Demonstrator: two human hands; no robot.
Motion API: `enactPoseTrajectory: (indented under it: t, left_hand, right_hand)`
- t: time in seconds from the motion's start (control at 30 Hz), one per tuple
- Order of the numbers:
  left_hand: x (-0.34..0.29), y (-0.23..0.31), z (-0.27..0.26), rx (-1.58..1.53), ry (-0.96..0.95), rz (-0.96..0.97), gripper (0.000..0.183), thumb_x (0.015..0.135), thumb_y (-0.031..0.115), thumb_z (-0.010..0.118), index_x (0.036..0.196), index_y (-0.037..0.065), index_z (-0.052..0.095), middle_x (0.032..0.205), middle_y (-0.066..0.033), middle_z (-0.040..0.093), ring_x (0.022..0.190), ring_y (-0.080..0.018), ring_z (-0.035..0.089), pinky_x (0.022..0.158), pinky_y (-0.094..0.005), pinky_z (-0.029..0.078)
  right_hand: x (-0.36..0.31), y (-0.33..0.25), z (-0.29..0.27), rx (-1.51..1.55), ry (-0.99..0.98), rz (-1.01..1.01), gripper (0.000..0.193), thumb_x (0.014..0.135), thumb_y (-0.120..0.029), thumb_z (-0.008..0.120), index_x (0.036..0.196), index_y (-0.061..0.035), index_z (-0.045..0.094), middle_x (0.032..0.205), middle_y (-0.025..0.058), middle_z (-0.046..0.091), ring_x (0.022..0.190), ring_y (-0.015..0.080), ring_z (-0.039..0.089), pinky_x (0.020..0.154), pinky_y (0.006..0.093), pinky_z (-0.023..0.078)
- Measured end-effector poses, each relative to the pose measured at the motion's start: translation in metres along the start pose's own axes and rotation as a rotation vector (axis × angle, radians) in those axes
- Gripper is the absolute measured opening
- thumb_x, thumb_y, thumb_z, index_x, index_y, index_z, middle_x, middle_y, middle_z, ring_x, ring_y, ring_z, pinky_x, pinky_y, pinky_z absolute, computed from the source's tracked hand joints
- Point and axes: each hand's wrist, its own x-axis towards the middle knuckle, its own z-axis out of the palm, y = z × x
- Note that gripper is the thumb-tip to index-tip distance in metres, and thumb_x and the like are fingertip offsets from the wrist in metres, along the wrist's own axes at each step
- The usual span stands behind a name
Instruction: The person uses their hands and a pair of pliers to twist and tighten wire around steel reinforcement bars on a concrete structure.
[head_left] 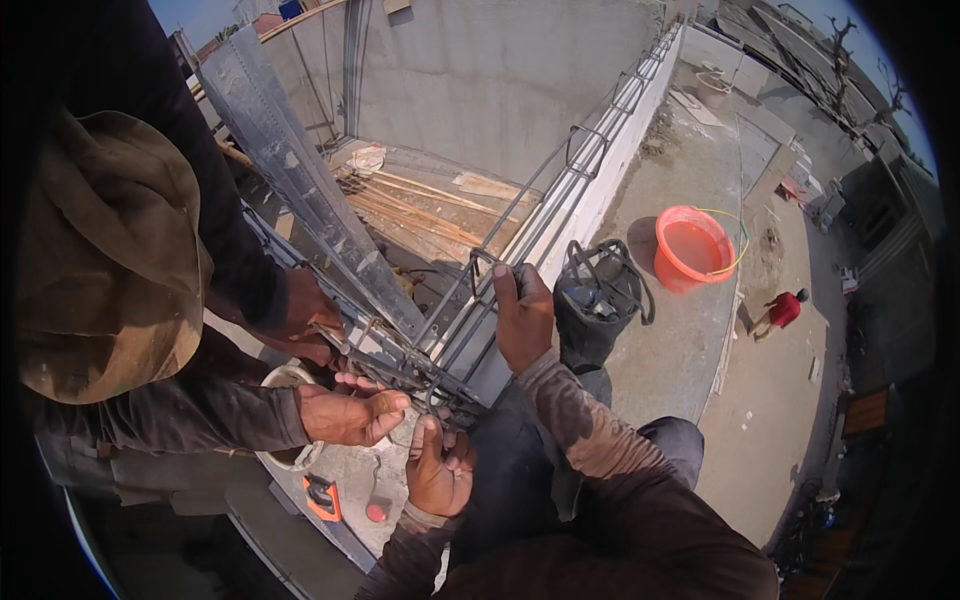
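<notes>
My right hand is closed round a steel bar of the rebar cage, beside one of its stirrups, with the thumb pointing up. Below the corner of the cage, my left hand has its fingers curled and its thumb raised close to the bent bar ends. What those fingers hold is hidden. Just left of it a co-worker's hand reaches to the same corner, fingers curled. The co-worker's other hand rests farther back by the bars and a slim tool.
A black tool bag stands beside my right arm, near an orange bucket of murky liquid. An upright metal channel leans at the left. An orange-handled saw lies below. Far down right is a person in red.
</notes>
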Motion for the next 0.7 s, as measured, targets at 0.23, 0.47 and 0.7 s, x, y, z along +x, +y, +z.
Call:
enactPoseTrajectory:
  t: [0.23, 0.47, 0.7]
  left_hand:
    - [-0.003, 0.003, -0.009, 0.055, 0.039, -0.029, 0.027, 0.104, 0.033, 0.051, 0.117, 0.011, 0.059, 0.079, 0.0043, 0.048, 0.06, -0.0055, 0.037, 0.057, -0.0219, 0.032]
    - [-0.034, 0.001, -0.003, 0.144, 0.112, 0.05, 0.048, 0.106, 0.047, 0.037, 0.124, 0.005, 0.055, 0.078, 0.0025, 0.05, 0.059, -0.0077, 0.037, 0.056, -0.023, 0.032]
    - [-0.064, -0.023, 0.0, 0.386, 0.106, 0.226, 0.07, 0.107, 0.048, 0.021, 0.146, -0.009, 0.031, 0.143, -0.019, 0.043, 0.135, -0.027, 0.039, 0.114, -0.0384, 0.027]
  right_hand:
    - [-0.013, 0.009, -0.008, 0.17, -0.065, 0.151, 0.028, 0.098, -0.027, 0.065, 0.096, 0.0005, 0.06, 0.081, -0.0025, 0.057, 0.074, 0.0048, 0.047, 0.066, 0.0232, 0.042]
    - [-0.039, -0.025, -0.049, 0.181, 0.109, -0.03, 0.021, 0.096, -0.017, 0.064, 0.102, 0.0005, 0.056, 0.091, 0.0025, 0.06, 0.084, 0.0088, 0.055, 0.076, 0.0231, 0.045]
    - [-0.176, -0.078, -0.076, -0.22, -0.66, -0.311, 0.024, 0.086, -0.008, 0.071, 0.105, 0.001, 0.059, 0.088, 0.0172, 0.064, 0.078, 0.0336, 0.065, 0.068, 0.0373, 0.053]
